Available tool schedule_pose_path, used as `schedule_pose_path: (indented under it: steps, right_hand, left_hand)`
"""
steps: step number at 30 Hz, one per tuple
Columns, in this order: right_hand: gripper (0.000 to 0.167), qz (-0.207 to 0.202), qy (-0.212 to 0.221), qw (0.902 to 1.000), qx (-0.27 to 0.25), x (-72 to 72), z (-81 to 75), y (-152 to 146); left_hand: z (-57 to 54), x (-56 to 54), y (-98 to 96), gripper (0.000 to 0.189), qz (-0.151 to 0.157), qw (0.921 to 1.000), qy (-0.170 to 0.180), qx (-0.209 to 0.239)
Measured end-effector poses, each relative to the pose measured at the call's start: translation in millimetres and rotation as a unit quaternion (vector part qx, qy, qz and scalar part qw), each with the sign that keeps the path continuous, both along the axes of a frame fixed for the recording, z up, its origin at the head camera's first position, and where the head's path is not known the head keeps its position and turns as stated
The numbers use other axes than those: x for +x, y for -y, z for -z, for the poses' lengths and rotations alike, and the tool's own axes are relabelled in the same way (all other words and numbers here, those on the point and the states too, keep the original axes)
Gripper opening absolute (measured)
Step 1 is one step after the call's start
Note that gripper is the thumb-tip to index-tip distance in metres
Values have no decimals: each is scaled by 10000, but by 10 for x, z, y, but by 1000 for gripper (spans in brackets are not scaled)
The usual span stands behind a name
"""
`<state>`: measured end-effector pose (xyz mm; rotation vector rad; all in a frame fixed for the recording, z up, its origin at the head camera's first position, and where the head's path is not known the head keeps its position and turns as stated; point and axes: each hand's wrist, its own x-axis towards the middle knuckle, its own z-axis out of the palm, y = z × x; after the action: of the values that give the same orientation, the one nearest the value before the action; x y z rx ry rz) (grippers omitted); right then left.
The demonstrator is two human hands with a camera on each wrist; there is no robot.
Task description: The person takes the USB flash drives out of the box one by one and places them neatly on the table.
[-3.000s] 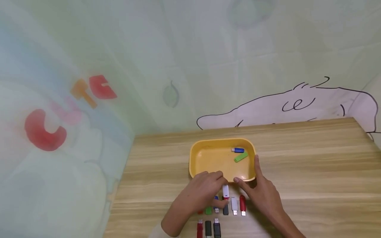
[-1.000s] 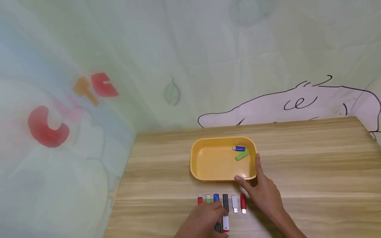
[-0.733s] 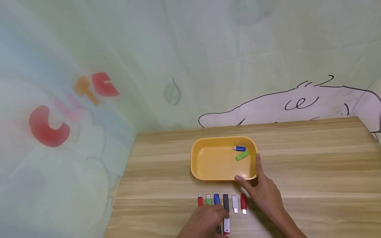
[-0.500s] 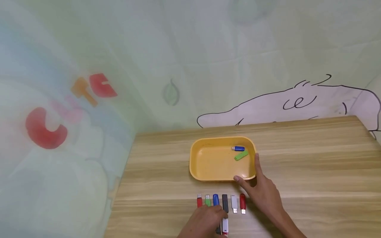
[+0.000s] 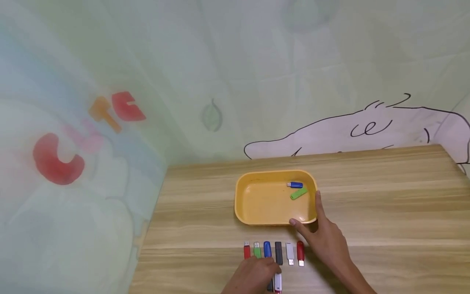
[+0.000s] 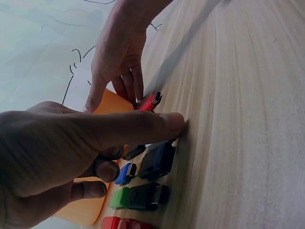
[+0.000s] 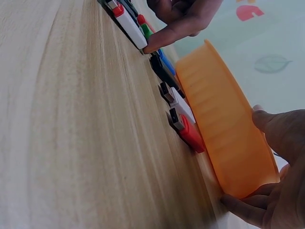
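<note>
In the head view my left hand (image 5: 253, 274) is low on the table, its index finger and thumb at the two ends of a white USB stick (image 5: 278, 281) with a red end. That stick lies in the nearer row, beside a dark USB stick partly hidden by the hand. My right hand (image 5: 328, 241) grips the near right corner of a yellow tray (image 5: 239, 200), thumb on the front rim and fingers along the side. Inside the tray lie a blue USB stick (image 5: 295, 185) and a green USB stick (image 5: 298, 193).
Between tray and left hand runs a row of USB sticks: red (image 5: 247, 250), green (image 5: 257, 250), blue (image 5: 267, 249), black (image 5: 279, 253), white-grey (image 5: 290, 254) and dark red (image 5: 300, 253). Behind the wooden table (image 5: 385, 196) hangs a printed cloth (image 5: 183, 81).
My left hand has brought the white USB stick from above the farther row down to the nearer row. Over the last second it has shifted only slightly. The right hand stays at the tray.
</note>
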<state>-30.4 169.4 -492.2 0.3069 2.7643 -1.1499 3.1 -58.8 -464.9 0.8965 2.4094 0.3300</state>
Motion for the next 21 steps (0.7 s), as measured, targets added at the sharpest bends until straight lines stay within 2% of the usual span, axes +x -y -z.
schedule_pose_path:
  steps: [4,13,21]
  right_hand:
    - [123,-12,8,10000,-17,-6,-8,-2]
    - [123,-11,29,10000,10,-2,-1,-2]
    - [123,-13,25,10000,17,-2,-7,-4]
  left_hand:
    - [17,-3,-14,47,-93,10000,25,-20]
    - [27,-3,-32,49,-467,9984,315,-81]
    - [21,10,-33,50,-431,9988,209,-61]
